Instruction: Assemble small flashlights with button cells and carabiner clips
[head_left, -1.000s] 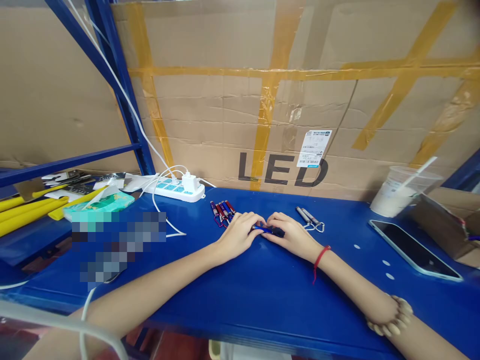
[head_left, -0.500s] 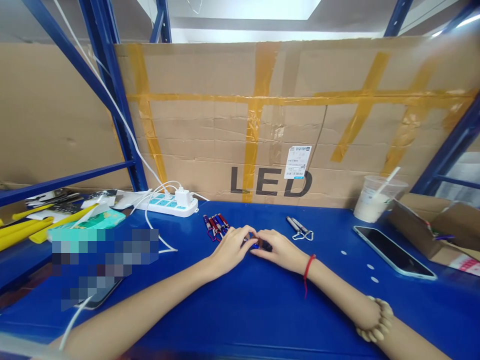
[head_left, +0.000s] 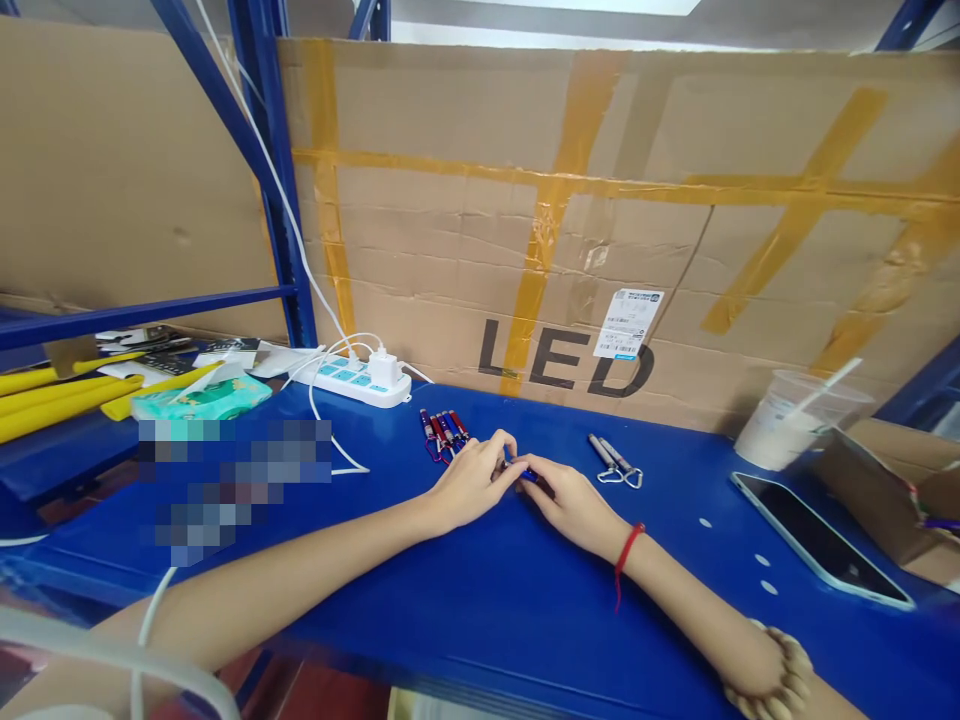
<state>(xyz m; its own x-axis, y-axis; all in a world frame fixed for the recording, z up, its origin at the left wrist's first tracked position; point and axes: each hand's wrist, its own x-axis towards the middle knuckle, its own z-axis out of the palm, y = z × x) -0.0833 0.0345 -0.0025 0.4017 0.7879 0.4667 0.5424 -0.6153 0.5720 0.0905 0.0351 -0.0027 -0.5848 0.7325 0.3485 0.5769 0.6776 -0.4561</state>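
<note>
Between the fingertips of both hands is a small blue metallic tube, which looks like a keychain flashlight; the fingers cover most of it. My left hand pinches its left end, thumb and forefinger together. My right hand, with a red cord at the wrist, grips the other end. Just beyond my left hand lies a row of several red and blue keychain flashlights with clips. Silver keychain flashlights with silver clips lie past my right hand.
A white power strip with cables stands at the back left, near a green packet and yellow tubes. At right are a phone, a plastic cup with a straw and an open cardboard box. A large carton walls the back.
The camera view has turned and tilted, so the scene sits differently. Both hands stay together on the small tube, and my right fingers have shifted along it, showing more blue.
</note>
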